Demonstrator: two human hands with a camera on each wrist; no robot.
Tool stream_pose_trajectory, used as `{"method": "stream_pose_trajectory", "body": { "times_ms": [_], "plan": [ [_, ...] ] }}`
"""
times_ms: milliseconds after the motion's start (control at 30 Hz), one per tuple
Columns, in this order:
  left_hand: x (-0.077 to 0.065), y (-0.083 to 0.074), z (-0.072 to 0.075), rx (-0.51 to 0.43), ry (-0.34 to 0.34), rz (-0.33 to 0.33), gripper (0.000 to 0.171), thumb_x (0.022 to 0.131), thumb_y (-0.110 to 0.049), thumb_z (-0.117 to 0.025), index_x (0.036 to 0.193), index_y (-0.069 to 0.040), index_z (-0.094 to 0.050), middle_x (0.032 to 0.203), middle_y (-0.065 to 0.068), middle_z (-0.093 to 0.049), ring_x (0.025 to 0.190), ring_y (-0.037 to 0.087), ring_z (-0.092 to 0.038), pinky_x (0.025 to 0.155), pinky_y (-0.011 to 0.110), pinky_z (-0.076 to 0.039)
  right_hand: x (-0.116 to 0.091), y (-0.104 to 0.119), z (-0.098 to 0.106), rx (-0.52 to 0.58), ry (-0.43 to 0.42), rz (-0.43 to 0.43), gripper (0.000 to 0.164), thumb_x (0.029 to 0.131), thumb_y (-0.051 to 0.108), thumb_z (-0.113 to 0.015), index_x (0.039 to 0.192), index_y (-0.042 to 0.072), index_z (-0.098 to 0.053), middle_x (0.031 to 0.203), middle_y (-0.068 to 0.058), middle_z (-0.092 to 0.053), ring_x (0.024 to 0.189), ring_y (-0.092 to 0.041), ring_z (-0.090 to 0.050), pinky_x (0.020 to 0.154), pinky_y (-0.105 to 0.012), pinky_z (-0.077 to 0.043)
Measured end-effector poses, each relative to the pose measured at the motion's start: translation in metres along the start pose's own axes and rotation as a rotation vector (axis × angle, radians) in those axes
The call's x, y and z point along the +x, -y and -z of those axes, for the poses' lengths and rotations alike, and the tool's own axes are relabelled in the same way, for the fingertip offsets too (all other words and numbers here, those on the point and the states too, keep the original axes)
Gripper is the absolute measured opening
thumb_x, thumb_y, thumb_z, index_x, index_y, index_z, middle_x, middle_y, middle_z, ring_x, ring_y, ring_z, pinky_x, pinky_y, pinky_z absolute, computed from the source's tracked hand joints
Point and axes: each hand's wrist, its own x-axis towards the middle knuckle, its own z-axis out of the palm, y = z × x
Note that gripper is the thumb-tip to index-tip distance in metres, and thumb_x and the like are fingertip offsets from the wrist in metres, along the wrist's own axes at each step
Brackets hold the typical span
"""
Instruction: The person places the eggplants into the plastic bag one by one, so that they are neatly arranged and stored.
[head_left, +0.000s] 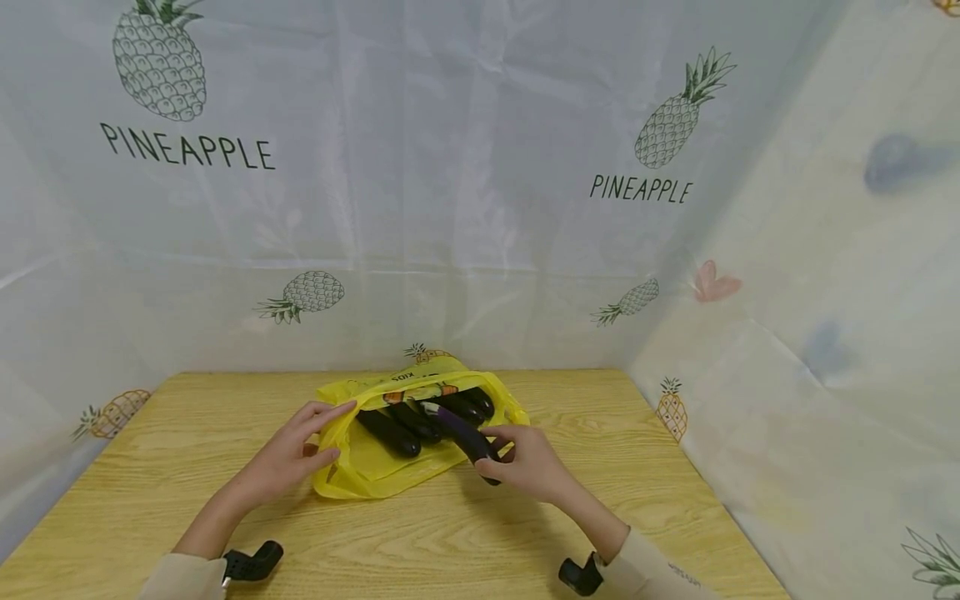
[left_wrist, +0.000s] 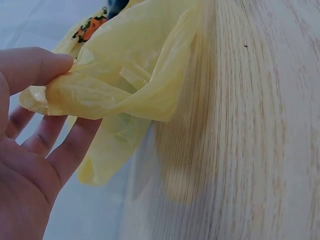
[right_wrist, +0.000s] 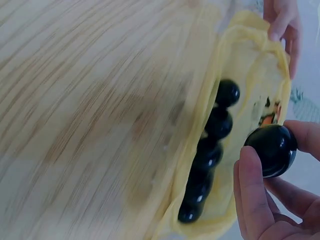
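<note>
A yellow plastic bag [head_left: 367,482] lies on its side with its mouth toward me. Several dark purple eggplants [head_left: 388,435] lie side by side inside it; in the right wrist view their rounded ends form a row. My left hand [head_left: 288,454] pinches the left rim of the bag between thumb and fingers, as the left wrist view shows with the film [left_wrist: 110,95]. With thumb and fingers, my right hand [head_left: 531,468] grips another eggplant [head_left: 467,437] near its rounded end. Its pale stem end points into the bag mouth, above the other eggplants.
A light wooden table [head_left: 420,550] bears the bag near its far edge. White sheeting with printed pineapples [head_left: 667,129] hangs behind and at the sides. A black strapped device [head_left: 255,562] sits at each wrist.
</note>
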Motion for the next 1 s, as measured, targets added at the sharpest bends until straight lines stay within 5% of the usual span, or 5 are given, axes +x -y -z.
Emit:
{"method": "stream_pose_trajectory", "body": {
  "times_ms": [300, 1000],
  "plan": [
    [0.0, 0.003, 0.0, 0.011, -0.001, 0.003, 0.073, 0.097, 0.004, -0.073, 0.163, -0.009, -0.044, 0.126, 0.005, -0.052, 0.107, 0.009, -0.048, 0.073, 0.028, -0.056, 0.019, 0.02, -0.03, -0.004, 0.014, 0.036, 0.051, 0.094, 0.031, -0.083, 0.136, 0.004, -0.072, 0.108, -0.012, -0.075, 0.074, -0.012, -0.071, 0.065, -0.027, -0.057],
    [-0.001, 0.0, 0.003, 0.022, 0.001, 0.017, 0.072, 0.098, 0.001, -0.073, 0.163, -0.011, -0.045, 0.131, 0.005, -0.052, 0.115, 0.01, -0.051, 0.083, 0.031, -0.059, 0.051, 0.043, -0.088, 0.076, 0.001, -0.033, 0.056, 0.091, 0.033, -0.084, 0.138, 0.007, -0.071, 0.107, -0.007, -0.077, 0.071, -0.003, -0.066, 0.058, -0.026, -0.053]
  ]
}}
